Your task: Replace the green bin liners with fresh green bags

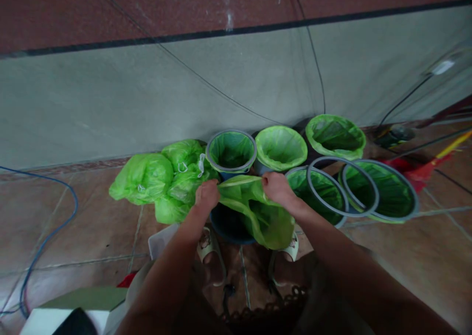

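A green trash bag [271,222] is stretched between my two hands over a dark trash bin [230,224] that stands between my feet. My left hand [207,195] is closed on the bag's left edge, close to a heap of knotted green bags. My right hand [279,187] grips the opposite part of the rim. The bag's mouth gapes toward me, and its lower part hangs to the right of the bin. Behind my hands stand a lined bin with a grey ring [231,150] and another lined bin [280,148] with its bag folded over the rim.
Tied green bags [147,177] are heaped at the left. A lined bin [335,136] stands at the back right; two ringed bins and loose grey rings [313,192] are in front of it. A blue cable [75,202] curves over the floor. The wall [110,104] rises behind.
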`<state>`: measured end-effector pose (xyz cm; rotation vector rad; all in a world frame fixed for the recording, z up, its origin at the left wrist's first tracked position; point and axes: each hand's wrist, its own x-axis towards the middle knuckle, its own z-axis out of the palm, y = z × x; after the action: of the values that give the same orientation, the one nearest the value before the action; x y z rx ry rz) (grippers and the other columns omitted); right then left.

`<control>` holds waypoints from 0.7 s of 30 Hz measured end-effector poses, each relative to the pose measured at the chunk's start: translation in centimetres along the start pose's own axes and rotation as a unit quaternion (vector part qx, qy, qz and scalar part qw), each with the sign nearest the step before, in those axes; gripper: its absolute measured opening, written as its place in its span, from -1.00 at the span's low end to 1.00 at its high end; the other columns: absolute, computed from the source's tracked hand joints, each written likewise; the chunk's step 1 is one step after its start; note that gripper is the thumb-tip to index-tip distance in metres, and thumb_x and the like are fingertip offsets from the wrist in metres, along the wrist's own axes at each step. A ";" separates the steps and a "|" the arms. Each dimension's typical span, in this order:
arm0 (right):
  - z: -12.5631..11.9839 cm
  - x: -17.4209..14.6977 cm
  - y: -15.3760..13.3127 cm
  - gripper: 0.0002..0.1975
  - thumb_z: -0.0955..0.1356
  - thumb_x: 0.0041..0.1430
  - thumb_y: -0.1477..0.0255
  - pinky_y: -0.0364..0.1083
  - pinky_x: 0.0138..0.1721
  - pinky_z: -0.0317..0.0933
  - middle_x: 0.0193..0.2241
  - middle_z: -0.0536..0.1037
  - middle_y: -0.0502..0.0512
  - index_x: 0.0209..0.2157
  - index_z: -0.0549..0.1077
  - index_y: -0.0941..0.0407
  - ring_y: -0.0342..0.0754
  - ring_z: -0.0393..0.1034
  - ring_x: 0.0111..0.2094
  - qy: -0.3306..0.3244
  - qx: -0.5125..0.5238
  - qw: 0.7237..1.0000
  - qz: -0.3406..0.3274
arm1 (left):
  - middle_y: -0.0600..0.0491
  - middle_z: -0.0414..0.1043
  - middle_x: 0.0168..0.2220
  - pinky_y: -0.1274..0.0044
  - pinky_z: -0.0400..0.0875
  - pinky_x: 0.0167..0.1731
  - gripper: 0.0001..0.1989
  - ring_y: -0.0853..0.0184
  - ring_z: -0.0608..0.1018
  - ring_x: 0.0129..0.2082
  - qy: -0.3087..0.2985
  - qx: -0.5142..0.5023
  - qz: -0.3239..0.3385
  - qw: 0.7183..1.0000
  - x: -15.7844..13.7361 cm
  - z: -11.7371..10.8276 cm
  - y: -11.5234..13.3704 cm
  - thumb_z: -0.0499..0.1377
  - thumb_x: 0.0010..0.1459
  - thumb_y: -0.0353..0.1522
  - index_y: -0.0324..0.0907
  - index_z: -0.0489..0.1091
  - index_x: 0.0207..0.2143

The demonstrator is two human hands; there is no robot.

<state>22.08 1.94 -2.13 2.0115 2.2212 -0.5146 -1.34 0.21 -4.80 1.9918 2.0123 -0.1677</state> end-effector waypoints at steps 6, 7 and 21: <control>-0.5 0.0 1.5 -0.66 0.22 0.28 0.39 -0.01 -0.08 0.27 -0.13 0.59 0.35 -0.09 0.54 0.22 0.16 0.48 -0.06 -0.068 -0.013 0.997 0.039 | -0.08 0.57 -0.07 0.45 0.41 -0.01 -0.62 0.18 0.56 -0.05 0.018 -0.020 -0.001 1.000 0.4 -0.9 -0.5 0.02 0.16 -0.49 -0.20 0.51 -0.05; -0.3 -0.2 1.4 -0.63 0.27 0.25 0.33 0.01 -0.08 0.28 -0.09 0.57 0.35 0.00 0.49 0.22 0.18 0.47 -0.04 -0.072 -0.013 0.996 0.045 | -0.07 0.57 -0.09 0.46 0.41 -0.01 -0.64 0.19 0.57 -0.06 0.016 -0.029 0.011 0.999 0.4 -0.8 -0.1 0.02 0.18 -0.46 -0.19 0.52 -0.06; 1.2 -0.8 -0.4 -0.68 0.18 0.32 0.39 -0.09 -0.22 0.24 -0.26 0.62 0.21 -0.24 0.56 0.11 0.06 0.52 -0.20 -0.030 -0.017 0.996 -0.083 | -0.01 0.56 -0.19 0.49 0.37 -0.05 -0.73 0.27 0.55 -0.13 -0.014 -0.068 0.156 0.985 -0.8 0.1 2.0 0.04 0.27 -0.34 -0.12 0.53 -0.17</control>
<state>21.62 0.77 -2.91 1.7810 2.3555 -0.5403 0.62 -0.50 -4.40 2.1671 1.6196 0.0107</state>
